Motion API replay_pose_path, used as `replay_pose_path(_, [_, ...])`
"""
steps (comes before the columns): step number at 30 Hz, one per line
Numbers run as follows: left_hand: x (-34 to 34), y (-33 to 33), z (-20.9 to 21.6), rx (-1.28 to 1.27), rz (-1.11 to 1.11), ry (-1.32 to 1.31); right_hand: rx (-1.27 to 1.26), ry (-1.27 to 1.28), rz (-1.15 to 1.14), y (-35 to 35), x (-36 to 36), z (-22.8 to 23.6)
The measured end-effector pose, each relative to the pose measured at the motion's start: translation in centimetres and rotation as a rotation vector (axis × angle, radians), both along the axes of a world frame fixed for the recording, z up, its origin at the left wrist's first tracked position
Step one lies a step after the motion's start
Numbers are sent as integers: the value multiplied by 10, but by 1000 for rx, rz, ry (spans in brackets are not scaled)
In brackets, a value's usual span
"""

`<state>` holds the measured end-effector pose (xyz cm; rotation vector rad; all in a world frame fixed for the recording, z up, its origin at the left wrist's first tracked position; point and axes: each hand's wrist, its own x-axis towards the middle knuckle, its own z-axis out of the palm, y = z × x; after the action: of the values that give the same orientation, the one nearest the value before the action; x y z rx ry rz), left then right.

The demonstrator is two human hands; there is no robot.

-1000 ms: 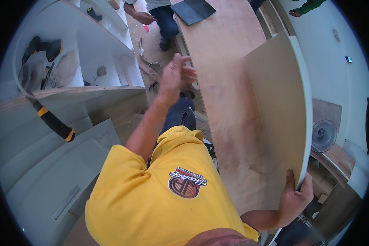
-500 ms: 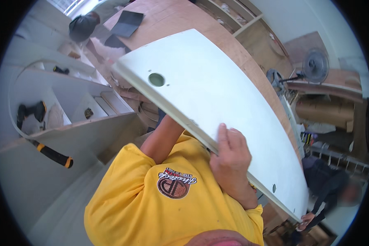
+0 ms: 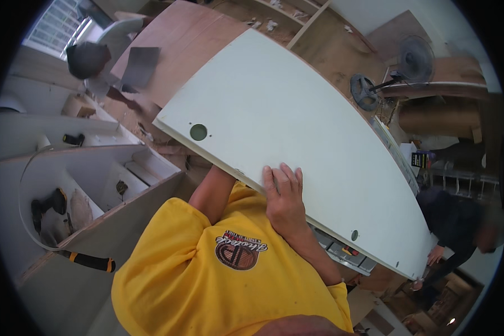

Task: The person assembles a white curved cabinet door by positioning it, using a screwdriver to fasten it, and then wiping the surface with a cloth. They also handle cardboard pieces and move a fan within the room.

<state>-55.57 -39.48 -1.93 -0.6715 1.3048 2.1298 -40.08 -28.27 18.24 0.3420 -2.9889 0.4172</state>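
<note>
White panel: a broad, flat board with a white face and pale edges [image 3: 297, 140] stretches from 10 o'clock to 4 o'clock, white face up, overlapping the table. I cannot tell how much of its weight the table takes.
Holes in it: the boring looks done. A round hole [image 3: 198, 132] with small ones beside it sits at 10 o'clock, and a smaller-looking round hole [image 3: 354, 235] at 4 o'clock. I see no fitting in either, so any hardware seems left to do.
Panel's placing: not finished, I judge, as I have not let go.
My right hand [image 3: 284, 196]: just off centre toward 5 o'clock, fingers nearly straight and laid on the white face by the near edge, not closed around it.
My left hand: hidden under the panel; I cannot tell its opening or grip.
Far corner: at 4 o'clock a co-worker in dark clothes [image 3: 451, 224] has hands at or just beside it.
Table: brown, wood-topped [image 3: 190, 33], showing at 11 o'clock, with a dark grey flat sheet [image 3: 140, 67] on it.
Cabinet: white, open-fronted, toward 9 o'clock, holding a black-and-yellow cordless drill [image 3: 49, 207].
Fan: round, grey, on a stand [image 3: 416, 59], at 2 o'clock.
</note>
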Motion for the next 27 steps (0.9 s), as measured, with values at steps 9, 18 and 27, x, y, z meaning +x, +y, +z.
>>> replay_pose_path(9, [3,43,4,19,-15,-3,91,-196,60,-11,-20,-61])
replay_pose_path(18, [49,-93,52,600,68,-243,67,-270,107,-4,-35,-78])
replay_pose_path(27, [152,-207,31,122,466,-283,319,-594,210,-13,-60,-53])
